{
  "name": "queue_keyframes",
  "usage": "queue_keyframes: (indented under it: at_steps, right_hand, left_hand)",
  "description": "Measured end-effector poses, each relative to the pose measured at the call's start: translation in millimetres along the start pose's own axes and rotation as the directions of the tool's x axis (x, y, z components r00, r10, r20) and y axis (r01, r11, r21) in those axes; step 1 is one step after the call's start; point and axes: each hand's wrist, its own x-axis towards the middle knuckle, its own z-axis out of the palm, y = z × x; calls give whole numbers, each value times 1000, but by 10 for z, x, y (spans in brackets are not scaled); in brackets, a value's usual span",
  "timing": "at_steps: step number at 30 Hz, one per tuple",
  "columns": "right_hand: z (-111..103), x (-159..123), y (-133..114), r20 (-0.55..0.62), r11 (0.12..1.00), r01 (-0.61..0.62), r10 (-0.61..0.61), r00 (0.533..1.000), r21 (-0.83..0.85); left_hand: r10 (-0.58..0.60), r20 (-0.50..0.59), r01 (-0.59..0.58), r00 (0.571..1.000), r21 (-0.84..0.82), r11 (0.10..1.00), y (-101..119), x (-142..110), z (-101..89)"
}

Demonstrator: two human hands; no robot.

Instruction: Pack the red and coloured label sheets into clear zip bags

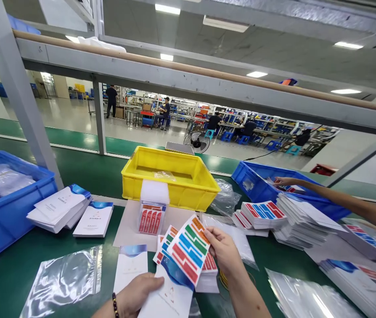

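My left hand, with a beaded bracelet at the wrist, grips a white booklet with a blue wave along its top. Between the thumb and fingers of my right hand is a sticker sheet with orange, green, blue and red shapes, overlapping the booklet's upper end. More sticker sheets fan out behind it; what supports them is hidden. Just below my right hand lies a stack of red-printed cards. Another booklet lies flat on the green table beside my left hand.
A yellow bin stands ahead, with red cards before it. Blue bins flank it, left and right; another person's arm reaches into the right one. Booklet stacks and clear bags lie around.
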Motion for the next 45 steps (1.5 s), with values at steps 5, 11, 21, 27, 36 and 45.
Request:
queue_keyframes:
  at_steps: [5,11,21,27,36,45]
  right_hand:
    - [279,-297,55,183,990,23,3,983,-140]
    - [117,-236,155,-115,750,-80,6,993,-657]
    - [45,-140,158,-180,594,-301,255,950,-746]
    - [-53,-135,189,-166,585,-281,244,955,-761]
    - [15,-151,164,-175,572,-267,212,961,-775]
    - [274,-226,12,-111,580,-196,178,978,-790]
  left_hand:
    - [-62,-75,51,995,-135,990,96,-10,113]
    - [-38,-128,23,991,-115,993,91,-8,100]
    - [-111,-153,98,982,-92,991,163,-28,143]
    - [-83,-199,71,976,-65,995,137,-37,155]
    - [-55,-202,41,978,-72,997,149,-35,174]
    - [-42,-156,40,987,-17,999,105,-10,97]
